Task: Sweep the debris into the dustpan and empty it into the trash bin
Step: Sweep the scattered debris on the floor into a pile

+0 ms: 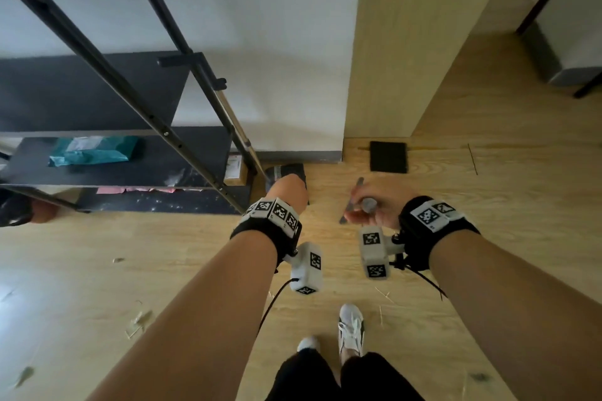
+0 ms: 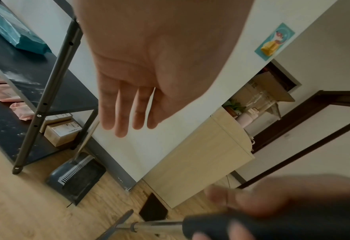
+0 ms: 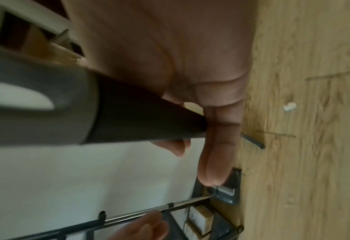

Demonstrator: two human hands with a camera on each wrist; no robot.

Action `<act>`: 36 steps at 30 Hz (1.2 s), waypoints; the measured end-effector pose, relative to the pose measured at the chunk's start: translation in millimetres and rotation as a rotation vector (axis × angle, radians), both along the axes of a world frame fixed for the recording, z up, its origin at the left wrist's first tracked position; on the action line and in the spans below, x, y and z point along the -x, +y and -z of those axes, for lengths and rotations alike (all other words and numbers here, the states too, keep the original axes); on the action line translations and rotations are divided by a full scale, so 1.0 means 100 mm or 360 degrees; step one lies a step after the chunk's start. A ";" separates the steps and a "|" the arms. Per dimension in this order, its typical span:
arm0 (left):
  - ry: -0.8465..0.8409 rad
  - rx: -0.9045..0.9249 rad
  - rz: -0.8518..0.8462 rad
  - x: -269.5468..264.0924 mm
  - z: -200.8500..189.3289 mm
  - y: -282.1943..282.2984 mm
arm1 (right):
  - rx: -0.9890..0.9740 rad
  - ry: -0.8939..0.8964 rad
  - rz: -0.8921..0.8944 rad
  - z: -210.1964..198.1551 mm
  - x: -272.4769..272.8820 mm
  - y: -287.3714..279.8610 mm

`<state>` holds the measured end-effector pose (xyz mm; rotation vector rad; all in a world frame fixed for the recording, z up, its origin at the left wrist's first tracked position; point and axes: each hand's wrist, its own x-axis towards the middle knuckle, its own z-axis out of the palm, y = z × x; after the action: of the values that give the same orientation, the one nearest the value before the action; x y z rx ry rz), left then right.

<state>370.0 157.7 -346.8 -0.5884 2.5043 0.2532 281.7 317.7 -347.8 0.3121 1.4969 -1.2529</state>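
Observation:
A grey dustpan (image 1: 282, 171) with a white comb edge (image 2: 77, 168) stands on the floor at the wall corner, its long handle (image 2: 87, 138) leaning back along the rack. My left hand (image 1: 288, 189) hovers above it, fingers (image 2: 126, 116) straight and holding nothing. My right hand (image 1: 366, 207) grips the dark top of the broom handle (image 3: 141, 115); the broom head (image 1: 351, 202) shows as a thin grey strip under it. Scraps of debris (image 1: 140, 319) and straws (image 1: 381, 292) lie on the wood floor near my feet. No trash bin is in view.
A black metal shelf rack (image 1: 117, 159) with a teal bag stands at left, its slanted posts close to my left hand. A light wood cabinet (image 1: 407, 58) rises ahead, with a black mat (image 1: 388, 157) at its foot. My shoes (image 1: 350, 325) are below.

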 end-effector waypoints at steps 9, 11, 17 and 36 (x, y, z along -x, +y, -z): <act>0.0317 -0.0366 -0.0427 -0.51 0.19 0.13 | -0.0894 0.0356 -0.0875 0.21 -0.72 0.54; 0.0222 -0.0379 -0.0418 -0.72 0.28 0.15 | -0.0957 0.0223 -0.0744 0.34 -0.97 0.57; 0.0170 -0.0375 -0.0330 -1.08 0.45 0.28 | -0.0914 -0.0112 -0.0169 0.51 -1.44 0.58; 0.0152 -0.0392 -0.0130 -1.11 0.36 1.72 | -0.0974 0.0216 0.0137 0.38 -1.58 2.11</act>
<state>481.2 329.6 -382.7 -0.5893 2.4909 0.6235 440.1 529.1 -385.7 0.7082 1.9853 -0.8652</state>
